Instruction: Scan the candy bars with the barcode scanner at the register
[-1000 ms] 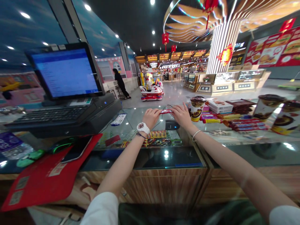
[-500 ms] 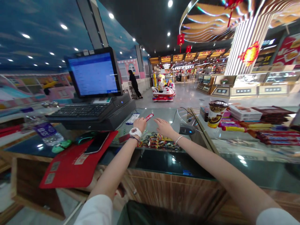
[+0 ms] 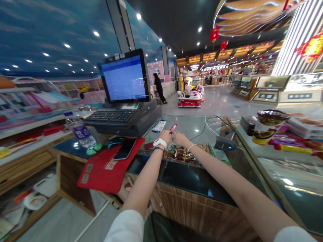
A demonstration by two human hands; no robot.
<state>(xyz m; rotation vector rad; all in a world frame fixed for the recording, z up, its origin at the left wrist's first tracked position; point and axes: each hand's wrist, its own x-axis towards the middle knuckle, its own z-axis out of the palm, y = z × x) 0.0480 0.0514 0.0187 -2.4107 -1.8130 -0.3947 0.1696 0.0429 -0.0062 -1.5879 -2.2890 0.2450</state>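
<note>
Nearest, two bare forearms run out from white sleeves (image 3: 127, 228) over the wooden counter front (image 3: 194, 206) and across its dark edge. To the left, a black phone (image 3: 125, 149) lies on a red mat (image 3: 106, 174). Beyond the dark edge, colourful packs (image 3: 181, 154) show at the glass beneath the wrists, the left with a white watch (image 3: 159, 143), the right with a thin pale bracelet (image 3: 192, 147). Just past these, the left hand (image 3: 166, 136) has its fingers clamped on the near end of a narrow red packet (image 3: 173, 127). The right hand (image 3: 180, 138) is close beside it, fingers bent and reaching toward that same end; whether they pinch it, I cannot tell. The packet is small, slim and straight, bright red with whitish marking too small to read. Its exposed part juts beyond both sets of fingertips, slanting away and slightly rightward above the glass. Farther off stand a red-and-white ride car (image 3: 190, 98) and a person in black (image 3: 158, 88).
</note>
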